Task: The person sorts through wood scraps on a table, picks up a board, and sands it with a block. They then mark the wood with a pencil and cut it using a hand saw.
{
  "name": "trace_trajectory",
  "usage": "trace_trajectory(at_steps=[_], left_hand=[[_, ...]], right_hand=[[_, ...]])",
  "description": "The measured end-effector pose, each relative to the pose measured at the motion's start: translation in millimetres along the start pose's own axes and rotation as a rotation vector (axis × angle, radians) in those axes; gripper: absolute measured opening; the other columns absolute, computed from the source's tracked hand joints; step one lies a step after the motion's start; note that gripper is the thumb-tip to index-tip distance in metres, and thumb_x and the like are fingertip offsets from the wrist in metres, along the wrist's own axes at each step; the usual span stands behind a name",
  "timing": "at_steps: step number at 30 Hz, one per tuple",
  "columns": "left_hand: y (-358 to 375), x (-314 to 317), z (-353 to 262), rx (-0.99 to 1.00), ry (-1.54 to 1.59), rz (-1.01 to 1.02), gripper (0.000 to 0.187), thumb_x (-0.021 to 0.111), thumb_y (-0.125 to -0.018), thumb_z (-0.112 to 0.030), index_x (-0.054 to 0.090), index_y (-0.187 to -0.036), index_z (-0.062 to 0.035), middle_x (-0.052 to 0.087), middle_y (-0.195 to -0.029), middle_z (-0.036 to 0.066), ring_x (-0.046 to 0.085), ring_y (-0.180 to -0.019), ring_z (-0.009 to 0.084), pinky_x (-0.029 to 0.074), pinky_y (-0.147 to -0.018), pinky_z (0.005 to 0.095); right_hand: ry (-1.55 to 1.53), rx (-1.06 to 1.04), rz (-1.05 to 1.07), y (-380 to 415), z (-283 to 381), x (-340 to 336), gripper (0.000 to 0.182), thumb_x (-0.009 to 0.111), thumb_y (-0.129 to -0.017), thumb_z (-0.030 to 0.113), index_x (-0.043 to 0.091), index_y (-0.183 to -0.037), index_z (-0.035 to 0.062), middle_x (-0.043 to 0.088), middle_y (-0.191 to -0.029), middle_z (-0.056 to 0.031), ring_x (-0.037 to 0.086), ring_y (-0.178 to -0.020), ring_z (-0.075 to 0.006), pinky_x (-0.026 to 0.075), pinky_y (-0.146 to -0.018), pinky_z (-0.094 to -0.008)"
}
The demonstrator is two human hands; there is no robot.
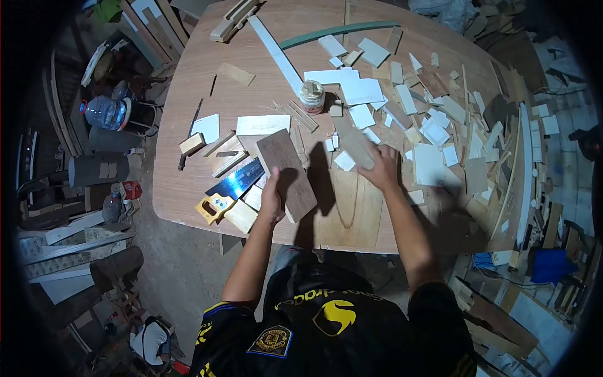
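My left hand (271,200) grips a dark brown wooden board (286,173) by its left edge, holding it tilted above the tabletop. In my right hand (382,168) is a smaller greyish wooden block (355,146), its far end pointing away from me. Just left of the brown board lies a handsaw (235,183) with a yellow handle, partly over pale wood pieces. A broad light plywood panel (352,213) rests on the table below and between my hands. Beyond them stands a jar (311,97) with something pale in its mouth.
Many white and wooden offcuts (433,132) cover the right side of the table (179,198). A long white strip (276,56) and a green curved strip (339,32) lie at the back. On the left are a dark thin tool (195,119) and a water bottle (103,113) beyond the edge.
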State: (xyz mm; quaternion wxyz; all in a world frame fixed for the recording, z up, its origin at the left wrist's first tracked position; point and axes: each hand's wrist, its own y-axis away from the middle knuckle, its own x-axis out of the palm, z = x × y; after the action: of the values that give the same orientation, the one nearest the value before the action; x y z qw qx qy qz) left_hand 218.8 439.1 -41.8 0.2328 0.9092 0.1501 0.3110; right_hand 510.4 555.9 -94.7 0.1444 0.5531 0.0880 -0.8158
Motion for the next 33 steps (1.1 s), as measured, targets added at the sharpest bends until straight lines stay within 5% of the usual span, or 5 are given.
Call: trace_trajectory(at_steps=[2, 10, 18, 28, 33], left_hand=[[-5, -9, 6, 0.015, 0.035, -0.004, 0.091, 0.037, -0.090, -0.076, 0.036, -0.145, -0.0039, 0.053, -0.135, 0.017, 0.056, -0.122, 0.0300, 0.044, -0.103, 0.0480], [19, 79, -15, -0.026, 0.225, 0.249, 0.083, 0.031, -0.096, -0.069, 0.029, -0.150, -0.0059, 0.048, -0.142, 0.017, 0.051, -0.128, 0.0290, 0.042, -0.107, 0.0425], [27, 91, -11, -0.074, 0.257, 0.348, 0.080, 0.033, -0.095, -0.070, 0.037, -0.146, -0.0081, 0.054, -0.135, 0.015, 0.056, -0.121, 0.0276, 0.047, -0.101, 0.0418], [40, 81, -10, -0.182, 0.268, 0.377, 0.080, 0.031, -0.095, -0.071, 0.043, -0.142, -0.0068, 0.058, -0.127, 0.015, 0.061, -0.114, 0.0264, 0.053, -0.095, 0.0415], [42, 77, -11, -0.176, 0.380, 0.380, 0.082, 0.032, -0.094, -0.071, 0.043, -0.141, -0.0046, 0.058, -0.129, 0.019, 0.061, -0.115, 0.0308, 0.053, -0.095, 0.0437]], right_hand=[[-0.347, 0.183, -0.160, 7, 42, -27, 0.091, 0.084, -0.070, 0.032, 0.041, -0.149, 0.0199, 0.053, -0.120, -0.0188, 0.053, -0.111, -0.0359, 0.041, -0.099, -0.0452], [-0.448, 0.132, -0.299, 48, 183, -85, 0.087, 0.085, -0.067, 0.041, 0.049, -0.143, 0.0199, 0.047, -0.098, -0.0163, 0.052, -0.089, -0.0325, 0.045, -0.080, -0.0424], [-0.405, 0.150, -0.392, 46, 187, -101, 0.089, 0.085, -0.068, 0.038, 0.045, -0.145, 0.0181, 0.044, -0.100, -0.0161, 0.049, -0.089, -0.0310, 0.044, -0.081, -0.0411], [-0.546, 0.071, -0.300, 53, 173, -95, 0.048, 0.071, -0.088, 0.015, 0.059, -0.134, 0.0112, 0.051, -0.098, -0.0075, 0.054, -0.092, -0.0186, 0.045, -0.084, -0.0280], [-1.121, 0.352, -0.169, 57, 168, -98, 0.048, 0.073, -0.083, 0.013, 0.061, -0.130, 0.0095, 0.059, -0.110, -0.0114, 0.057, -0.091, -0.0219, 0.048, -0.083, -0.0332]])
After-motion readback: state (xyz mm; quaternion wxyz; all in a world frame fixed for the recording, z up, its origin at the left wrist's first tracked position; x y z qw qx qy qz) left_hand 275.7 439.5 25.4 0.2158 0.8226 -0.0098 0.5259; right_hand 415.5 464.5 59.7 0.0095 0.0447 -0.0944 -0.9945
